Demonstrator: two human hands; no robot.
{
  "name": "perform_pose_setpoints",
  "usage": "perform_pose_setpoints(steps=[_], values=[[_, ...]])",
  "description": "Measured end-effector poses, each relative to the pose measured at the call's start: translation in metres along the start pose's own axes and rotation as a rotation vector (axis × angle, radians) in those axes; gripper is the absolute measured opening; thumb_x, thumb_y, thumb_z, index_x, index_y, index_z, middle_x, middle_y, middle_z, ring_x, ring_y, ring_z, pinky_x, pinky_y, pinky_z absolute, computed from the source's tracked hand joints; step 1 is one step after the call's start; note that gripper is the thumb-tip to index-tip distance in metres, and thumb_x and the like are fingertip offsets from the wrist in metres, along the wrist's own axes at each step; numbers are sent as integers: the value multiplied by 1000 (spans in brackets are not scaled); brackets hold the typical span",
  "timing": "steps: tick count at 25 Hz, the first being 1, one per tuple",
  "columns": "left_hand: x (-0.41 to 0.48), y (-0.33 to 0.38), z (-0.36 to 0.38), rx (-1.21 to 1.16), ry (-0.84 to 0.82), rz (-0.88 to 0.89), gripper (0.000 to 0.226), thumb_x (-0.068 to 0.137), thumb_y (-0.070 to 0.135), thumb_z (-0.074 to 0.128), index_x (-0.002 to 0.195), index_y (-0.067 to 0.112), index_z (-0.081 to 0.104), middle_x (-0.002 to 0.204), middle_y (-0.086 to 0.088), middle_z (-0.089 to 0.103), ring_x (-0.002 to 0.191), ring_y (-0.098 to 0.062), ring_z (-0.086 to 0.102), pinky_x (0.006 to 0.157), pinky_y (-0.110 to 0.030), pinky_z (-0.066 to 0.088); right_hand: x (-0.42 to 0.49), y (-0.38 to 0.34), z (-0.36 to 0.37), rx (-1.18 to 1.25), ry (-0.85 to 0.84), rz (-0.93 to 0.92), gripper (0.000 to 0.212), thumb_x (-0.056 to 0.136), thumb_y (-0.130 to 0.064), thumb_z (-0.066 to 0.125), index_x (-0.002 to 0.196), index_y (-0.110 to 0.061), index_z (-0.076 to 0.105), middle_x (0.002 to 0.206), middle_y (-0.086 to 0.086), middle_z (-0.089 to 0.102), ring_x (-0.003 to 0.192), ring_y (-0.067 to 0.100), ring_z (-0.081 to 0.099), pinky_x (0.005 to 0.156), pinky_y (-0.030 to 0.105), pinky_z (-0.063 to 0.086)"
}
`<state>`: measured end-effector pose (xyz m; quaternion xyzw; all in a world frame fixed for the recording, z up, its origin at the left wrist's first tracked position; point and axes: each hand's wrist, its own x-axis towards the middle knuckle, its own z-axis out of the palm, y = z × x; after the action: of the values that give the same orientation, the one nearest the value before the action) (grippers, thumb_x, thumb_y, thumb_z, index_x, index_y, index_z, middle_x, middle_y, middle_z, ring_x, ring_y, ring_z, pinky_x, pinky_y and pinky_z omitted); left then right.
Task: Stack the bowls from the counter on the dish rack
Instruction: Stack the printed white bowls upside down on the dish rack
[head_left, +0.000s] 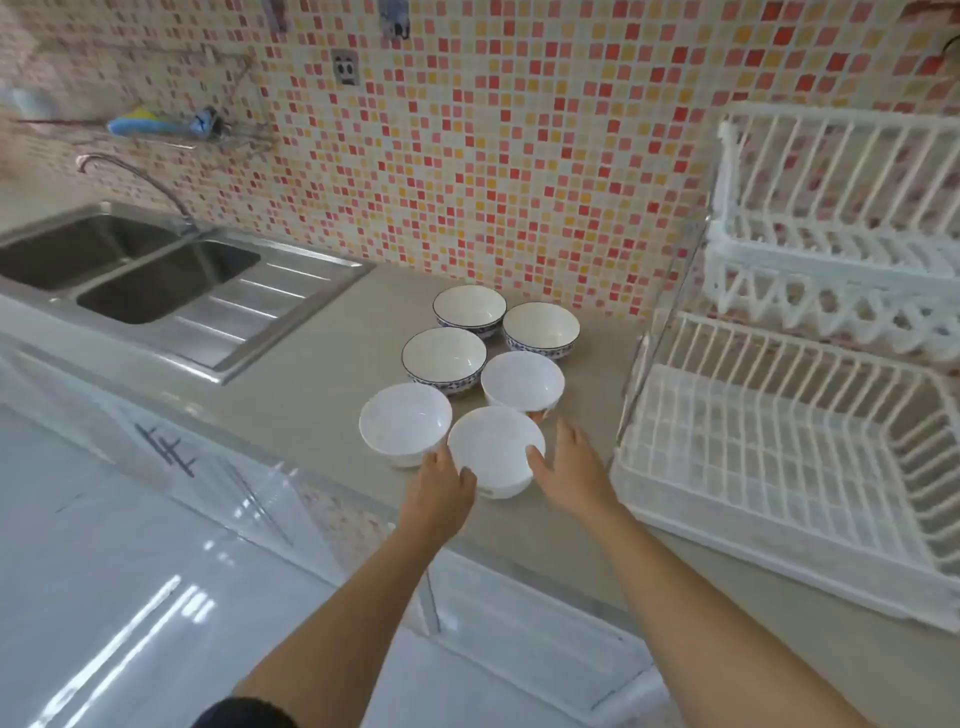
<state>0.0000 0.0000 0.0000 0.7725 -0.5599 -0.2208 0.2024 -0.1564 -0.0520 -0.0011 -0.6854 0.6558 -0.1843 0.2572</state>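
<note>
Several bowls stand upright on the beige counter (311, 395). The nearest plain white bowl (493, 447) sits between my hands. My left hand (441, 486) touches its left side with the thumb on the rim. My right hand (569, 467) touches its right side, fingers spread. Two more plain white bowls stand close by, one at the left (404, 422) and one behind (522, 381). Three blue-patterned bowls (444, 358) (469, 306) (540, 327) stand farther back. The white two-tier dish rack (779, 467) at the right holds nothing.
A steel double sink (130, 270) with a tap (135, 176) lies at the left. A wire wall shelf (156, 130) carries blue items. The tiled wall rises behind the bowls. The counter's front edge runs under my forearms.
</note>
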Motion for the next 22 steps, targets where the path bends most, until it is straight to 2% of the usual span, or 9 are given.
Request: perform_pose_setpoints(steps=[4,8,11,13,15,17,19,21,22], values=[[12,-6,23,-254,-15,-116,57,95,18,45,148,11,26,142,-16,45,125,-35,48,99,-38,40,26,10,40,185,-92,325,67,92,-39,53,141,1,33,141,20,46,127,36,47,99,38,40],[27,-14,37,-330,-14,-97,65,94,16,48,151,10,17,148,-15,36,131,-34,42,104,-37,38,25,18,73,328,-98,350,43,86,-12,52,128,-1,48,125,20,60,109,35,59,86,37,50],[25,-14,33,-389,18,-60,66,96,24,45,152,12,13,147,-16,33,132,-33,40,105,-37,37,7,17,67,376,14,280,41,87,-2,48,128,-2,46,122,16,60,100,30,58,77,28,43],[24,-5,16,-489,3,-47,63,99,36,38,153,21,10,136,-14,37,126,-32,44,98,-35,36,-1,6,48,390,92,176,43,89,-1,48,131,-7,43,123,11,60,89,24,58,73,28,43],[30,11,-11,-635,-25,-28,56,100,45,29,152,29,16,124,-9,40,116,-29,47,91,-31,32,-5,-8,22,410,174,49,40,91,-8,52,130,-11,43,126,5,59,80,22,62,71,30,47],[43,26,-38,-729,10,12,52,98,51,22,143,26,29,129,-8,49,116,-28,49,92,-34,35,-9,-33,-12,472,241,-33,33,93,-22,57,124,-19,45,121,-6,59,73,14,61,66,21,48],[53,47,-70,-877,3,90,57,90,64,19,129,25,35,127,-6,53,115,-25,53,97,-39,43,-15,-65,-49,598,281,-98,26,95,-34,53,116,-25,41,109,-18,56,77,0,59,65,10,46],[60,72,-99,-1023,-40,183,68,81,75,17,125,26,34,120,-1,54,108,-19,58,92,-35,48,-22,-97,-88,676,340,-199,25,95,-40,45,114,-25,36,106,-26,49,88,-14,54,71,3,43],[61,88,-113,-1086,-57,223,67,85,72,17,127,24,33,116,0,54,102,-15,60,88,-32,49,-25,-108,-108,688,379,-265,25,96,-39,44,114,-24,35,107,-27,47,92,-19,52,75,2,41]])
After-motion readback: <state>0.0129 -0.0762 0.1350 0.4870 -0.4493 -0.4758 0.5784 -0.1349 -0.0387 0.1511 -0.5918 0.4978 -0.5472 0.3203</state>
